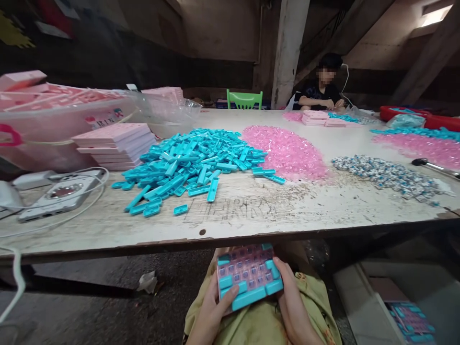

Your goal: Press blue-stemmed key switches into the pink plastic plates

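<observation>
Below the table edge, on the lap: 1 pink keypad toy (248, 277) with turquoise keys fitted along its top, right and bottom sides. 2 hands on it. Left hand (212, 314) curled under the left edge, thumb pressed flat on a turquoise key at the lower left. Right hand (293, 302) wrapped round the right edge, thumb lying along the side keys. Both are closed on the toy.

On the table (251, 211): 1 big heap of loose turquoise keys (194, 165), too many to count. 1 heap of clear pink pieces (285, 151) just to its right, the 2 heaps touching. 1 strip of small grey-and-blue parts (388, 175) further right. 1 stack of pink plates (115, 143) at left, about 5 high. 1 phone (59, 194) with a white cable. 1 person (321, 88) sits at the far end.
</observation>
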`<state>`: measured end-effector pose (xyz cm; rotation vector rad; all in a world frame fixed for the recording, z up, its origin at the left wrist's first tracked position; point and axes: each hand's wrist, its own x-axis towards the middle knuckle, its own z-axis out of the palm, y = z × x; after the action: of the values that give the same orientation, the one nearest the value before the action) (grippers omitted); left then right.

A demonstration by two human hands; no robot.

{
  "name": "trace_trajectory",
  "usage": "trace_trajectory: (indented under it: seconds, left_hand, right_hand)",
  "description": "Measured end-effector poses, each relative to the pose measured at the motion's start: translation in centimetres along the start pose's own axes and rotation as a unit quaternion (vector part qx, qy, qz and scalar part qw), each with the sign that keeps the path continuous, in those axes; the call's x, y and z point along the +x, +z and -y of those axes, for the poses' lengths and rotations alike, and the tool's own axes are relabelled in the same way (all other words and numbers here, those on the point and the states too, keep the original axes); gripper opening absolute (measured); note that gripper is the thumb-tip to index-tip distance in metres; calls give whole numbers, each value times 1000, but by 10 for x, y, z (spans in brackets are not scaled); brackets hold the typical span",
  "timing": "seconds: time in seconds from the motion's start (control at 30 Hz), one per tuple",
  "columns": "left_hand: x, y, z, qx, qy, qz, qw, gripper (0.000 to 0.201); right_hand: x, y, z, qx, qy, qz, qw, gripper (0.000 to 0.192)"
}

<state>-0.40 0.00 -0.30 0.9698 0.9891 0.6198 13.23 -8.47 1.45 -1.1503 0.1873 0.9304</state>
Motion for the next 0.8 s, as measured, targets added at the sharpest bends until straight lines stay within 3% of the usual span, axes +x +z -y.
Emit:
trace_trajectory:
  seconds: [0.1,0.5,0.73,0.8]
  left_hand:
    - [-1,2,-1,1,18,-5,1000,90]
    - [-2,4,-1,-10,19,-19,1000,108]
    - [-1,-1,-4,-58,-46,-14,997,96]
    - [-1,0,-7,-83,-48,-17,995,92]
  right_hand:
    - [4,-5,-1,-9,-5,24,1000,44]
    - [7,-8,-3,-9,6,8,1000,38]
    - [5,-7,2,-58,12,105,993,43]
    - [2,-6,1,-77,-9,100,992,49]
